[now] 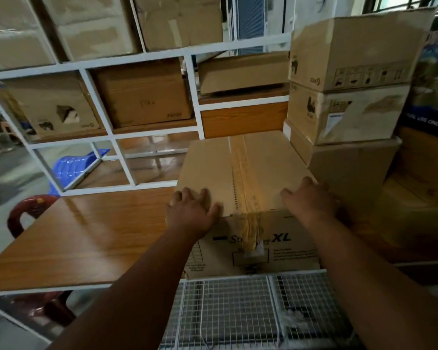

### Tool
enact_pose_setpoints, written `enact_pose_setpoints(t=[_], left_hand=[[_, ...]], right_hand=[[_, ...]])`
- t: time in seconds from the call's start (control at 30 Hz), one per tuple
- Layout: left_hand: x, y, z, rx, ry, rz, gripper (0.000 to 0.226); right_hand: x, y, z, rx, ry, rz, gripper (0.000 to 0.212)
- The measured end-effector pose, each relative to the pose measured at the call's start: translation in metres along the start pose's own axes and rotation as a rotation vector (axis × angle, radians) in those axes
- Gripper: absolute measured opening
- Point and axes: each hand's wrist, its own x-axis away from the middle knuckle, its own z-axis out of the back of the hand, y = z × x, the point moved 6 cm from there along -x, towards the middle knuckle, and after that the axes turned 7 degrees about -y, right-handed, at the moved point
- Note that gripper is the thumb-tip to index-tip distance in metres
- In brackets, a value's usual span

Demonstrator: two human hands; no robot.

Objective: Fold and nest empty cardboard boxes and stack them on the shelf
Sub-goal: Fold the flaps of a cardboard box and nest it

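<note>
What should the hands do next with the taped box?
Probably push the taped box farther back on the wooden shelf. Both the left hand and right hand lie flat on its top, and its front sits at the shelf's near edge.

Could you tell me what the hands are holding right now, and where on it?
Both the left hand and right hand rest on the taped cardboard box, at its top near edge, by the corners.
</note>
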Motion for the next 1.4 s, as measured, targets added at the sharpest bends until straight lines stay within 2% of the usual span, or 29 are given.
enact_pose_setpoints(t=[0.2,0.3,0.4,0.47,0.53,0.6,0.7,0.77,0.83,0.87,0.97,1.07,1.13,1.2,1.3,1.33,1.4], left_hand=[[0.007,-0.016,0.007,0.078,-0.010,-0.048,0.077],[0.012,-0.039,0.014,0.126,-0.034,-0.006,0.077],[0.015,-0.070,0.016,0.072,-0.056,-0.040,0.095],[0.014,-0.099,0.009,0.086,-0.091,-0.038,0.112],[0.020,-0.124,0.007,0.121,-0.090,0.009,0.108],[0.028,-0.144,0.005,0.241,-0.124,0.067,0.093],[0.036,-0.174,0.012,0.776,-0.141,0.185,0.111],[0.038,-0.184,0.027,1.022,-0.046,0.162,0.086],[0.044,-0.188,0.054,1.097,0.031,0.081,0.066],[0.046,-0.190,0.069,1.110,0.072,0.026,0.064],[0.050,-0.200,0.113,1.061,0.250,-0.102,0.054],[0.054,-0.223,0.150,0.825,0.493,-0.117,0.048],[0.055,-0.236,0.166,0.698,0.568,-0.090,0.057],[0.052,-0.247,0.173,0.582,0.566,-0.057,0.064],[0.043,-0.270,0.165,0.431,0.513,0.013,0.047],[0.043,-0.279,0.161,0.413,0.509,0.034,0.042],[0.043,-0.292,0.154,0.443,0.498,0.042,0.038]], right_hand=[[-0.001,-0.015,0.015,-0.144,0.078,0.016,0.071],[0.012,-0.036,0.035,-0.249,0.137,0.079,0.066],[0.039,-0.068,0.057,-0.422,0.192,0.209,0.052],[0.059,-0.091,0.065,-0.566,0.232,0.324,0.050],[0.079,-0.116,0.067,-0.677,0.224,0.434,0.056],[0.098,-0.146,0.067,-0.646,0.173,0.568,0.064],[0.133,-0.204,0.071,-0.510,0.093,0.768,0.073],[0.155,-0.247,0.069,-0.416,0.096,0.872,0.065],[0.175,-0.287,0.060,-0.316,0.111,0.928,0.059],[0.182,-0.304,0.054,-0.286,0.117,0.943,0.057],[0.196,-0.338,0.032,-0.270,0.173,0.933,0.049],[0.204,-0.350,0.014,-0.265,0.339,0.879,0.034],[0.208,-0.352,0.009,-0.212,0.471,0.802,0.032],[0.208,-0.352,0.005,-0.135,0.555,0.687,0.033],[0.201,-0.351,-0.008,-0.049,0.515,0.505,0.035],[0.198,-0.350,-0.013,-0.091,0.460,0.477,0.035],[0.188,-0.345,-0.024,-0.373,0.262,0.421,0.036]])
